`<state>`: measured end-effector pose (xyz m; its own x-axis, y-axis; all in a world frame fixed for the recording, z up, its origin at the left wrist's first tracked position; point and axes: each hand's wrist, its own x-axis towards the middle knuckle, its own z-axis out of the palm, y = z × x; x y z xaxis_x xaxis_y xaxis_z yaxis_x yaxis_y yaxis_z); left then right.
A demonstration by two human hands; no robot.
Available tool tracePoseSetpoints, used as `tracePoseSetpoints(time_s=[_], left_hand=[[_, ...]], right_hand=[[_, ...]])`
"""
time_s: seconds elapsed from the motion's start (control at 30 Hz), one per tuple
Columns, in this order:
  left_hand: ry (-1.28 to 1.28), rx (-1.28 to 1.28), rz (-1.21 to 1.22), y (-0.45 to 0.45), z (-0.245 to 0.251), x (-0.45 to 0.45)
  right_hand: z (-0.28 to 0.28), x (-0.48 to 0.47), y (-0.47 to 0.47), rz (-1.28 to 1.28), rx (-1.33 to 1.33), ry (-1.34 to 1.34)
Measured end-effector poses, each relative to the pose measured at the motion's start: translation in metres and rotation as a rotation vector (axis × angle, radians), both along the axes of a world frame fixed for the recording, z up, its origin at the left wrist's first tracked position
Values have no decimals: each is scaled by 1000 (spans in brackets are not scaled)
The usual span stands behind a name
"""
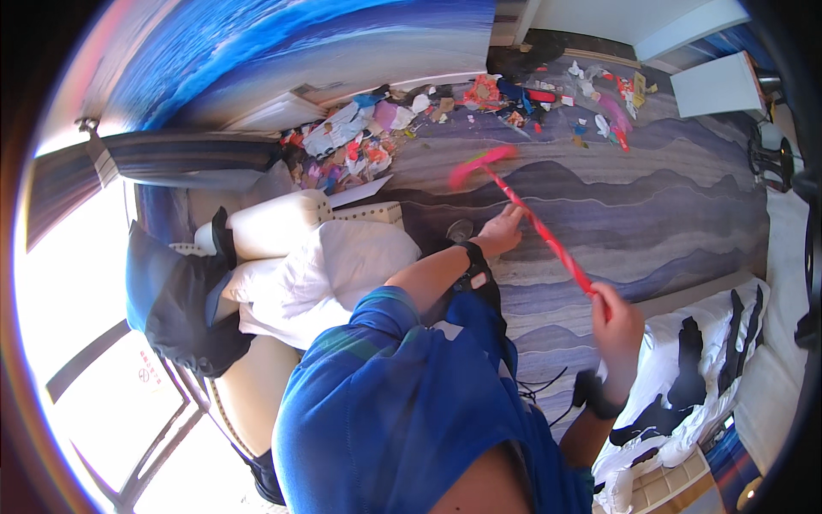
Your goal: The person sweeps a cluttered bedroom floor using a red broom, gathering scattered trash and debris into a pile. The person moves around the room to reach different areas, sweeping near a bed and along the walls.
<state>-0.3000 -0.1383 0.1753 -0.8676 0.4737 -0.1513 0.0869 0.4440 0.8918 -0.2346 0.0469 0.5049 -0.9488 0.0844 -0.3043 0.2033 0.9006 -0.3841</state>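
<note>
A broom with a red handle (557, 247) slants across the patterned carpet (642, 205). Its pink head (481, 166) is blurred and points toward the scattered litter. My right hand (618, 327) grips the near end of the handle. Farther up the shaft, the fingers of my left hand (504, 230) close on it, though the grip is partly hidden. Beyond the broom head, bits of paper, wrappers and plastic litter (514, 96) lie strewn along the wall. A thicker heap of rubbish (353, 141) sits to the left. Dark bands are on both wrists.
At left stands a cream armchair (276, 221) with studded trim, bearing a white pillow (359, 263) and a dark bag (186, 302). Black-and-white bedding (681, 366) covers furniture at lower right. A white panel-like piece (716, 87) stands at the far right. A curtain (199, 154) hangs beside the window.
</note>
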Motion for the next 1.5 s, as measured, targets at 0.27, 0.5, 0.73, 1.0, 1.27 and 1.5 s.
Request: tracePoseSetpoints(time_s=[0.27,0.5,0.73,1.0,1.27,1.5], left_hand=[[-220,-642,159,-192,-23,45],[-297,-861,313,-309,-81,27],[-251,-1090,227,-359,-187,-49],[-538,-1151,194,-380,-263,-32],[-599,-1191,82,-379,-295,-30],[-484,-1150,-58,-386,-282,-2]], right_hand=[[-47,-45,77,-140,22,160],[-71,-66,130,-365,-216,87],[-52,-127,90,-489,-58,-38],[-35,-186,-7,-632,55,-115],[-45,-179,-7,-647,125,-114],[-47,-154,0,-654,132,-67]])
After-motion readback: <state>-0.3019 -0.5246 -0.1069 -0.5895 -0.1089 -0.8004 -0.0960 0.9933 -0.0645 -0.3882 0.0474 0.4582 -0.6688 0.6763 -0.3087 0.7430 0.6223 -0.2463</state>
